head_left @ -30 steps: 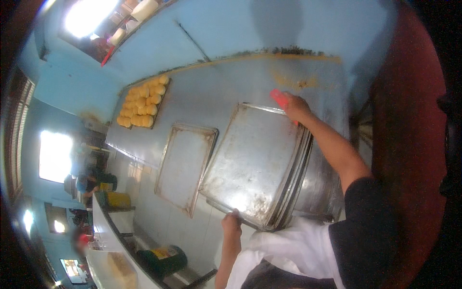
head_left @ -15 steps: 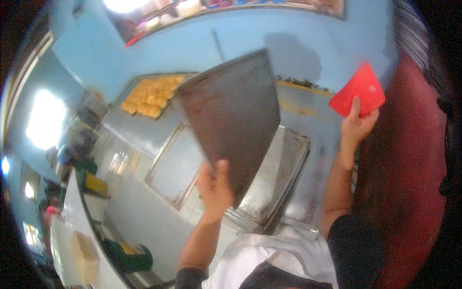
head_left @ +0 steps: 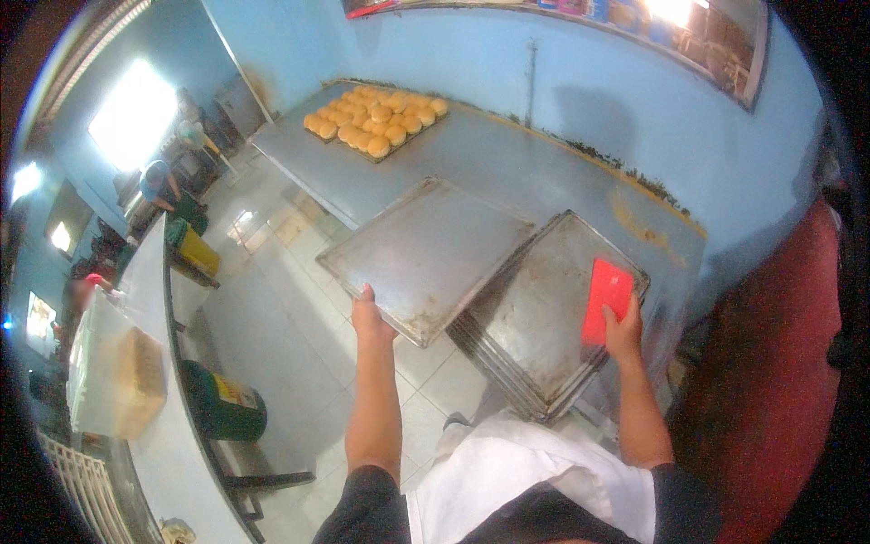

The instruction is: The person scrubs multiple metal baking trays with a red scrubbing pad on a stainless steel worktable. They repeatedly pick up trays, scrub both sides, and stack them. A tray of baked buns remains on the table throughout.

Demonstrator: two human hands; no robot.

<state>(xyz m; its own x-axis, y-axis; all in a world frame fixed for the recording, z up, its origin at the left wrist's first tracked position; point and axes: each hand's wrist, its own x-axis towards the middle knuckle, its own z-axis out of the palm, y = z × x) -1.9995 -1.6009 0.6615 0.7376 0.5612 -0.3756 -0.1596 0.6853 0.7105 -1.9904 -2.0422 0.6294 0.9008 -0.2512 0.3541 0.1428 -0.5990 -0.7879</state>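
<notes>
My left hand is closed on the near edge of a flat metal baking tray, thumb on top. That tray lies level at the table's front edge and juts out over the floor; I cannot tell whether it fully rests on what is beneath. To its right sits a stack of worn baking trays, stained on the top surface. My right hand grips a flat red plastic dough scraper above the right side of this stack.
Golden round buns fill trays at the far left of the metal table, against a blue wall. A white counter stands at left with a clear plastic bin. Dark green barrels stand beneath; people work farther back.
My left hand has brought the upright tray down flat onto the left spot. My right hand has lowered the red scraper from beside the wall to the stack. The view has turned.
</notes>
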